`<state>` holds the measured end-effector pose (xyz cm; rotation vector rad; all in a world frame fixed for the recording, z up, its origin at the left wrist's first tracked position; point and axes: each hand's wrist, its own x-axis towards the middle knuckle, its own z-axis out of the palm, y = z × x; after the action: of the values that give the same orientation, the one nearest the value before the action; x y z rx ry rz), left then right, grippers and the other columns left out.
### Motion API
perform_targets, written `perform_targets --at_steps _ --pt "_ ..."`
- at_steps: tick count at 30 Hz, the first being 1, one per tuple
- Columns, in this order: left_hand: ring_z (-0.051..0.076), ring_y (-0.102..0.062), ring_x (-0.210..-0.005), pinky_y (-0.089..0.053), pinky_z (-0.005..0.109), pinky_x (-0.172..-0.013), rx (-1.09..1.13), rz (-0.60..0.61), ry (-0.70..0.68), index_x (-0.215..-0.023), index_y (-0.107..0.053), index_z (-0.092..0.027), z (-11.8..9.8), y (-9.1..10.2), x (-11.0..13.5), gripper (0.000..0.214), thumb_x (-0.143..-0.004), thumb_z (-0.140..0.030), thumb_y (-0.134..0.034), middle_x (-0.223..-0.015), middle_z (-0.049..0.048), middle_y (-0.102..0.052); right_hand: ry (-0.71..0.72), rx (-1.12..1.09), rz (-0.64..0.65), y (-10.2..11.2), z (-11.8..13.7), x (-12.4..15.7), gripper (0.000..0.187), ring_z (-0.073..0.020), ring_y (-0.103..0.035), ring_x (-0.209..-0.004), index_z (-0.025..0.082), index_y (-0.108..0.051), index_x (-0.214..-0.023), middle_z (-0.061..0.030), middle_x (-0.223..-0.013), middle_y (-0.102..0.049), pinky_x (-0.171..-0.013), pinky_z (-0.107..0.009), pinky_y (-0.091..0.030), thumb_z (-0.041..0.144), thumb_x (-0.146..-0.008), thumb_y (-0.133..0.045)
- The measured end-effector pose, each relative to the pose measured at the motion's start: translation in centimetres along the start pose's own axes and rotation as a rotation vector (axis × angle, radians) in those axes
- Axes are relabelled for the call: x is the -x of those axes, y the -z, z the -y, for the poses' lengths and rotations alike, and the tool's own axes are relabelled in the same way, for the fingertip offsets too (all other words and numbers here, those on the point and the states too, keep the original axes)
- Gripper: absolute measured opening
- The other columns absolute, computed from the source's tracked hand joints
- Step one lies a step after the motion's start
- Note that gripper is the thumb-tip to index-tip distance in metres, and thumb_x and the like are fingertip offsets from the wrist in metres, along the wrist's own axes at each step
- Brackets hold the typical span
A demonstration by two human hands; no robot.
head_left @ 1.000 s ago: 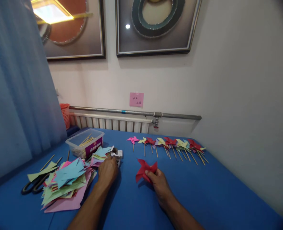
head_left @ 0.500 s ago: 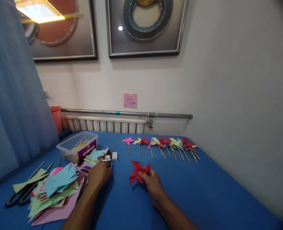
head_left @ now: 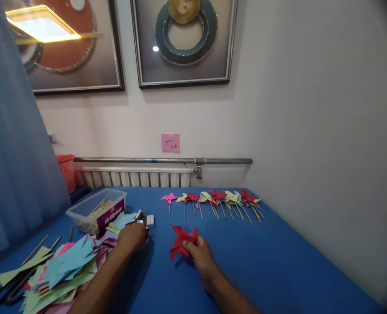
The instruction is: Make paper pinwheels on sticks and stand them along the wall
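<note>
My right hand (head_left: 200,256) pinches a folded red paper pinwheel head (head_left: 181,241) against the blue table (head_left: 278,270). My left hand (head_left: 131,237) is curled, fingers down, reaching at a small white box (head_left: 148,220) beside the paper pile; what its fingertips touch is hidden. A heap of cut coloured paper squares (head_left: 65,270) lies to the left of that hand.
A row of finished pinwheels on sticks (head_left: 213,200) lies at the table's far edge. A clear plastic box of wooden sticks (head_left: 97,210) stands at the back left. Scissors (head_left: 3,293) and loose sticks lie far left. A radiator and pipe run along the wall; a curtain hangs left.
The view has swung right and down, so everything sits further left in frame. My left hand stays at the small box; my right keeps hold of the red pinwheel.
</note>
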<state>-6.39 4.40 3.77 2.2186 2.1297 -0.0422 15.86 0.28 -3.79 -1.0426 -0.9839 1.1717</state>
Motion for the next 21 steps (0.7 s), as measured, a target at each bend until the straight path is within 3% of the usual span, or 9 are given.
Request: perform_targets --at_steps 8,14,21 --pt "0.034 -0.071 -0.095 -0.051 0.040 -0.076 0.087 0.010 -0.027 -0.086 -0.076 -0.015 1.0 -1.2 -0.3 0.032 -0.081 -0.015 -0.044 -0.101 0.0206 -0.075 -0.037 -0.024 -0.011 -0.1 -0.2 -0.1 0.017 -0.0121 -0.054 -0.057 0.016 -0.070 -0.078 0.0021 -0.065 -0.066 -0.058 -0.025 -0.041 0.027 -0.065 -0.074" --pt "0.029 -0.070 -0.089 -0.048 0.034 -0.072 0.128 0.041 -0.110 -0.077 -0.075 -0.018 1.3 -0.4 0.4 0.028 -0.078 -0.017 -0.047 -0.092 0.0159 -0.076 -0.065 -0.017 -0.013 0.2 -0.4 -0.2 0.023 -0.0127 -0.056 -0.059 0.016 -0.071 -0.083 0.0013 -0.068 -0.068 -0.059 -0.025 -0.042 0.030 -0.066 -0.076" --pt "0.030 -0.070 -0.091 -0.049 0.035 -0.074 0.121 0.053 -0.054 -0.081 -0.074 -0.016 1.0 -0.6 0.2 0.026 -0.080 -0.016 -0.048 -0.095 0.0182 -0.075 -0.064 -0.064 0.000 0.3 -0.3 0.2 0.027 -0.0146 -0.063 -0.067 0.016 -0.072 -0.088 -0.0016 -0.077 -0.073 -0.066 -0.026 -0.049 0.031 -0.067 -0.079"
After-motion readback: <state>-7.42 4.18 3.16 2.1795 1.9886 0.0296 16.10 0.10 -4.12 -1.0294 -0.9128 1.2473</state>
